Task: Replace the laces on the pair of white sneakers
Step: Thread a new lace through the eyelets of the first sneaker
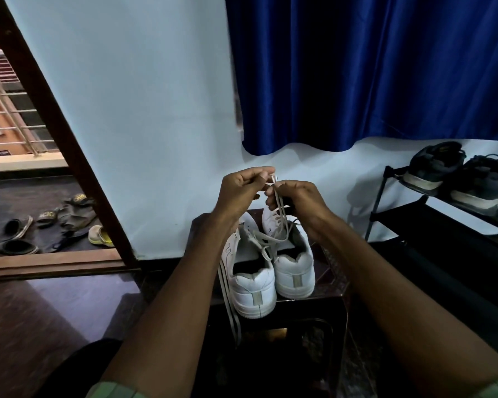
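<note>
Single head view — forward and down, close above both raised forearms.

Dim room, daylight entering through doorway [26,168] at left; wide-angle bending at edges; sharp centre.

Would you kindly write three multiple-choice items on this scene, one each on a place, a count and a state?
1. Where do the white sneakers stand?
A. on a dark stool
B. on the rack
C. on the doorstep

2. How many dark shoes are on the rack?
A. one
B. two
C. four

3. What are both hands doing?
A. resting on the floor
B. pinching a lace
C. lifting a sneaker

Key: 1 A, the pair sits on the dark stool; 2 B, two dark shoes sit side by side; 3 B, the left hand and right hand meet on the lace above the pair.
</note>
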The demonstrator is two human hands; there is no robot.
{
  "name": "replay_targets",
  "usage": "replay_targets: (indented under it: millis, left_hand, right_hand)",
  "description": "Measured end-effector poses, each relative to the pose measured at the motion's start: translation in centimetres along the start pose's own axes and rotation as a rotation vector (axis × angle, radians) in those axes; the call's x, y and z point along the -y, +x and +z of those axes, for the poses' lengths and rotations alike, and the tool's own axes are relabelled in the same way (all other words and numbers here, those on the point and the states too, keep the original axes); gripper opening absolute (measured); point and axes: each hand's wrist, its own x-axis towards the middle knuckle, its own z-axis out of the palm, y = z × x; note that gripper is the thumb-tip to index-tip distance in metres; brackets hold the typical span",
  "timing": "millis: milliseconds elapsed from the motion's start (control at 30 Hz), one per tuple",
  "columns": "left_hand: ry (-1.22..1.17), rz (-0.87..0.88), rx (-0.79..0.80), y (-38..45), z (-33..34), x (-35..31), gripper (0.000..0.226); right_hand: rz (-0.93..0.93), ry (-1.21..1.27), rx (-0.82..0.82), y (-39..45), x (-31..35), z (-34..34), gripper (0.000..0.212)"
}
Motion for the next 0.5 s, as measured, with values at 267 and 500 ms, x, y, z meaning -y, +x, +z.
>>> replay_targets:
  millis: [267, 500]
  left_hand:
    - [-0.150, -0.157, 0.016, -0.6, 0.8, 0.2, 0.017]
    - [-0.164, -0.119, 0.057, -0.5, 0.9, 0.3, 0.016]
  right_hand:
    - [-0.016, 0.013, -0.044, -0.2, -0.7, 0.0, 0.029]
    - [0.163, 0.275, -0.006, 0.0, 0.0, -0.6, 0.022]
